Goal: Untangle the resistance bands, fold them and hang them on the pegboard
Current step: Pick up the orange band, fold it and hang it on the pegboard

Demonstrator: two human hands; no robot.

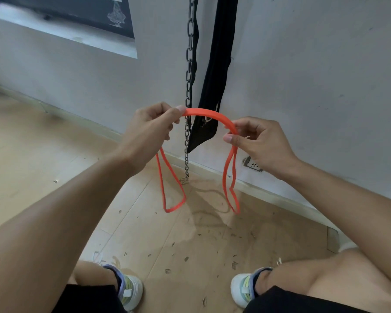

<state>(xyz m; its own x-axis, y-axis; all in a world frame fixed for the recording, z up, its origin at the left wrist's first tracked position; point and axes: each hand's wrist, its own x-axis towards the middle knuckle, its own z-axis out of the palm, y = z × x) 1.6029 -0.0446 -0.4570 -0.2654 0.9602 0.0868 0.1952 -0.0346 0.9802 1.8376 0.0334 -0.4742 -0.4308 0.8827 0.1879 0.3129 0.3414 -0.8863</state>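
We stand over a pale wood-plank floor (43,154) strewn with small dark scraps, facing a grey-white painted wall (303,75) on the far side. Down that wall hang a wide black fabric strap (215,86) and, just left of it, a dark metal chain (189,64) whose lower end reaches the floor. No pegboard shows in this view.

Between our hands, in mid-air in front of the strap and chain, is the thin flat orange rubber resistance band (209,114). It arches from the left hand (151,129) to the right hand (261,143), and a loose loop droops from under each hand toward the floor without touching it. The left fingers (178,109) are closed, pinching the band at the left end of the arch; the right hand pinches it at the right end between thumb and forefinger, its other fingers loosely curled.

We judge the band light, soft and stretchy, limp enough to sag wherever it is unsupported, with a slightly grippy rubber surface. It looks free of knots, so gripping at the two pinch points and bringing them together should double it neatly.

A low wall socket (253,164) sits behind the right wrist. We can read no brand, label or writing anywhere.
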